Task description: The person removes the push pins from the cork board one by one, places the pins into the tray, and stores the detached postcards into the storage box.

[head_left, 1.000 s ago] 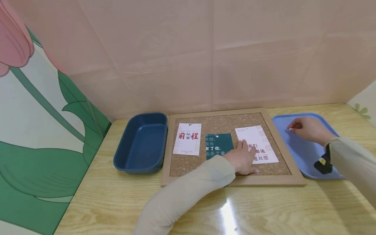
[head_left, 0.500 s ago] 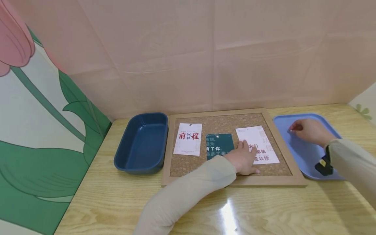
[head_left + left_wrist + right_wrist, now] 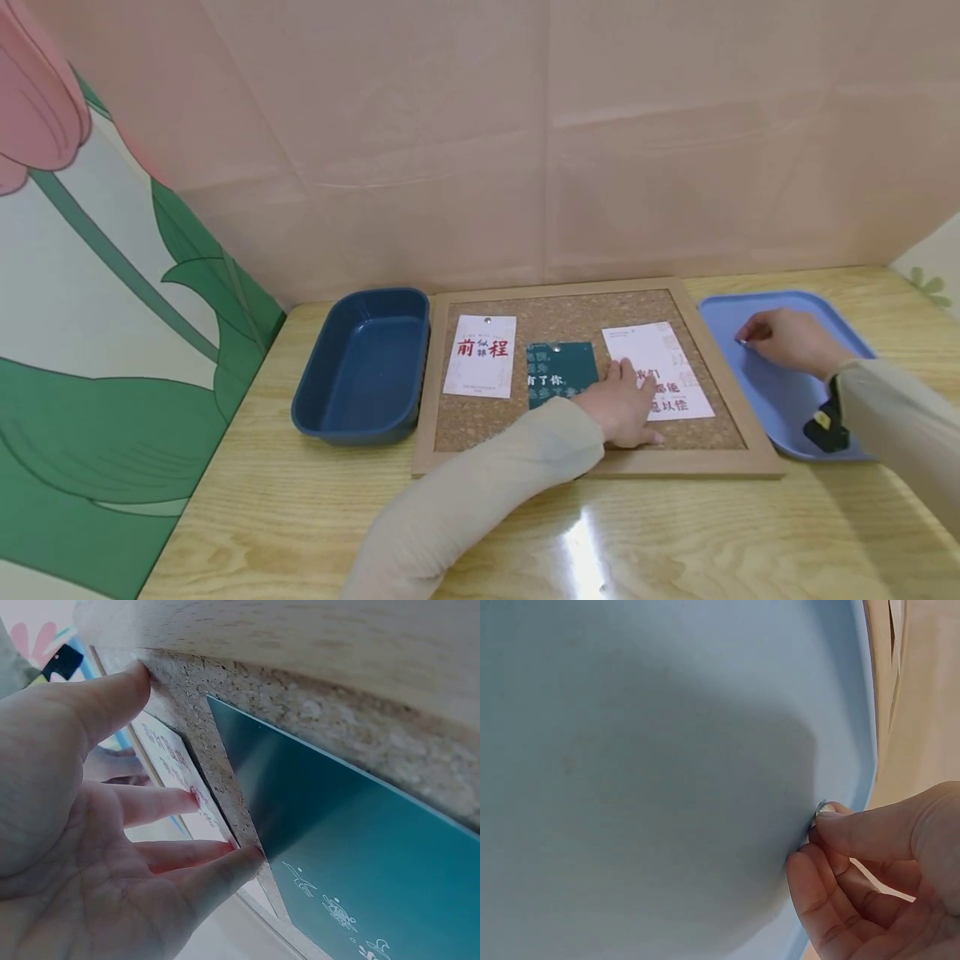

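- Nearest you, the wooden table (image 3: 262, 517) runs up to the framed cork board (image 3: 558, 310), with your left forearm reaching over its near edge.
- Your left hand (image 3: 618, 408) lies on the board with its fingers apart, clamped on nothing; some fingertips rest on the right-hand white card (image 3: 675, 367), which sits on the cork at a slight tilt. I judge you are steadying it there.
- Beside that card lies the teal card (image 3: 558, 367), then the left-hand white card (image 3: 480, 358); each has a shiny pin head near its top edge. On the right-hand white card, a tiny mark near the top is too small to tell.
- Your right hand (image 3: 787, 340) is over the light blue tray (image 3: 772, 408), thumb and finger together on a small silvery piece (image 3: 825, 809), probably a pin. You seem to be at the pick-up step; I cannot tell whether the piece touches the tray.
- The next move likely calls for a firm pinch, point turned down, carried to the card's top while your left hand prevents sliding.
- The dark blue bin (image 3: 360, 375) stands left of the board, before the pinkish backdrop (image 3: 420, 150).
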